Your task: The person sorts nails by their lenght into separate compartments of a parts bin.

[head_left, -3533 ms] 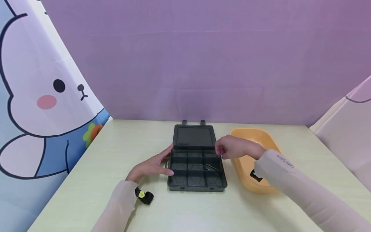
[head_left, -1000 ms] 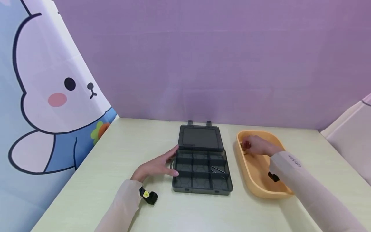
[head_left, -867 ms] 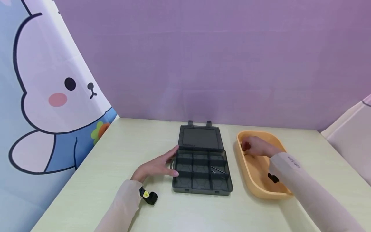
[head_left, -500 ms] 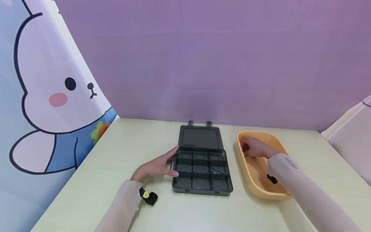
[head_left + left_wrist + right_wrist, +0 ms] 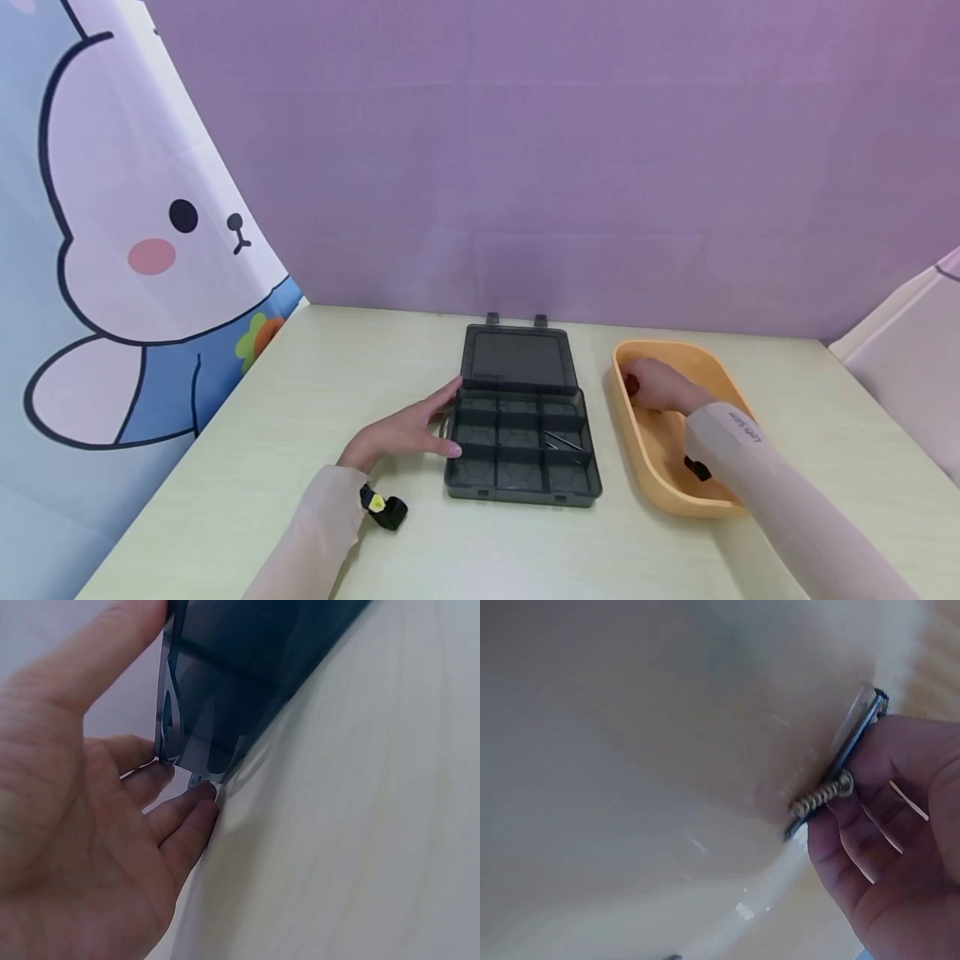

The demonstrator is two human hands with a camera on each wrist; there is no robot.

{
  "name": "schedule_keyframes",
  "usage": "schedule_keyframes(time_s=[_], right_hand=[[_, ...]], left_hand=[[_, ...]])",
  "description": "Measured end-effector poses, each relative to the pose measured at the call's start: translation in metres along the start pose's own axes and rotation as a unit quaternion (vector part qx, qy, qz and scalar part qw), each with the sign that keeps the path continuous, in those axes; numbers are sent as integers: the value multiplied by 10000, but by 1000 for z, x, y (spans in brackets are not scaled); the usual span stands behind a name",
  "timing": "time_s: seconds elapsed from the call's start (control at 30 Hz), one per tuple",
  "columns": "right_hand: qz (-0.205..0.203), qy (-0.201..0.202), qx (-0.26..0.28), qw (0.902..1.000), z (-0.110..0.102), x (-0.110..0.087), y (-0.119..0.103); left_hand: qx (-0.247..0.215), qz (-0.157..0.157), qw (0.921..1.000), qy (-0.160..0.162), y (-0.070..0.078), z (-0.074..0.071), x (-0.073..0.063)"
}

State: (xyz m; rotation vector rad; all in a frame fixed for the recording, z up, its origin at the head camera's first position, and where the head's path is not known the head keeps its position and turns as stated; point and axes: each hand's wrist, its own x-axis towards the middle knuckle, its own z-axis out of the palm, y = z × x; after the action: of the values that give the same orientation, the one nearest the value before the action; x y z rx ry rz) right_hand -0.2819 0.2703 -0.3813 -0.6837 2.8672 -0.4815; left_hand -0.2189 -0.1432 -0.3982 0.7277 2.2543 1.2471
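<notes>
A dark translucent compartment box [image 5: 521, 494] lies on the table in the head view, its lid [image 5: 519, 358] folded back. Several thin metal nails [image 5: 562, 442] lie in its middle-row right compartment. My left hand [image 5: 397, 435] rests spread along the box's left side; the left wrist view has its thumb at the upper edge and relaxed fingers by the lower side. Inside an orange basin [image 5: 645, 467], my right hand [image 5: 660, 386] has its fingers curled at the left wall. In the right wrist view, its thumb and fingertips pinch a dark nail [image 5: 855, 739] beside a brass screw [image 5: 821, 797].
A pale wooden table [image 5: 360, 350] bears the box and the basin. Behind it rises a purple backdrop [image 5: 480, 167], with a cartoon-printed cloth [image 5: 97, 208] at the left. A small dark metal tip [image 5: 675, 958] shows low in the right wrist view.
Since the oldest frame, my right hand has moved from over the box's right edge into the basin. During the last second it sinks slightly lower by the wall. My left hand stays at the box.
</notes>
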Motion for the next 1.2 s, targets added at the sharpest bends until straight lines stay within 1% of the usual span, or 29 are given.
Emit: schedule_keyframes(time_s=[0.17,0.27,0.37,0.5,0.67,0.8,1.03,1.2], right_hand=[[-151,101,-189,9997,2,-2,0],[-95,56,-126,9999,2,0,-1],[-132,25,-125,9998,1,2,-1],[-330,68,-148,9993,1,1,3],[-459,86,-77,9989,-1,-2,6],[-503,11,-35,9987,-4,-4,7],[-532,-173,75,9984,-10,-8,8],[-584,-186,-22,9981,-15,-12,9]], left_hand=[[-52,-3,10000,-13,1,0,-1],[-48,-37,10000,12,2,-1,-2],[-31,-74,10000,37,1,-1,-2],[-26,-66,10000,27,0,0,-2],[-31,-9,10000,-7,-1,0,-1],[-50,-38,10000,-8,-2,0,0],[-37,7,10000,-21,-1,-1,-1],[-43,-17,10000,-29,0,-1,-1]])
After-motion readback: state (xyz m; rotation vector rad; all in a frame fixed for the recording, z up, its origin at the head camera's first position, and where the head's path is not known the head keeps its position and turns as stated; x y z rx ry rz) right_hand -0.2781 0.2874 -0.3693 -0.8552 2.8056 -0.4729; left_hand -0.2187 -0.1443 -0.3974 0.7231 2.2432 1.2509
